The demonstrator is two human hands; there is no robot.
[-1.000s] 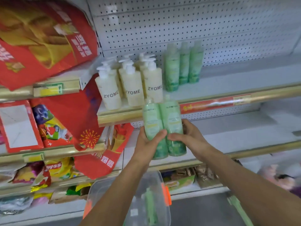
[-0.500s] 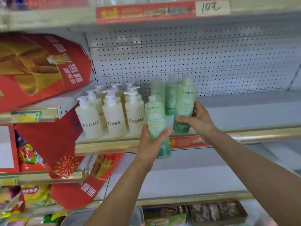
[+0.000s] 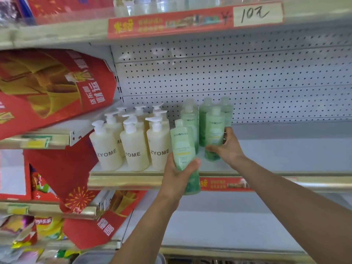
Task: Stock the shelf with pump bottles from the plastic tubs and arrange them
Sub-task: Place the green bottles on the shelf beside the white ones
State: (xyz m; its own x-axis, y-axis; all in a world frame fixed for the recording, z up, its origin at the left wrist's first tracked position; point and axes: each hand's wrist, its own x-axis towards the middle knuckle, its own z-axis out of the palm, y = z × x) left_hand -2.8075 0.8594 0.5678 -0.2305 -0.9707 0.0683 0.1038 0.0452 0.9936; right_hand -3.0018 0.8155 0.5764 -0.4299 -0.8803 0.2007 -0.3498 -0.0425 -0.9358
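Note:
My left hand [image 3: 176,178] grips a green bottle [image 3: 182,147] upright, in front of the shelf's gold edge [image 3: 123,181]. My right hand [image 3: 227,147] holds a second green bottle [image 3: 214,133] standing on the shelf, just ahead of three green bottles [image 3: 190,119] at the back. Several cream ZYOME pump bottles [image 3: 133,141] stand in rows to the left of them.
The white shelf board [image 3: 295,147] stretches bare to the right of the bottles, backed by a perforated panel [image 3: 238,82]. Red snack bags [image 3: 47,88] lean in from the left. A shelf with a red price strip [image 3: 171,21] hangs overhead. A clear tub's rim [image 3: 91,257] shows below.
Both hands rose from below the shelf to shelf height. My right hand carried its green bottle onto the shelf beside the other green ones; my left hand still holds its bottle out in front.

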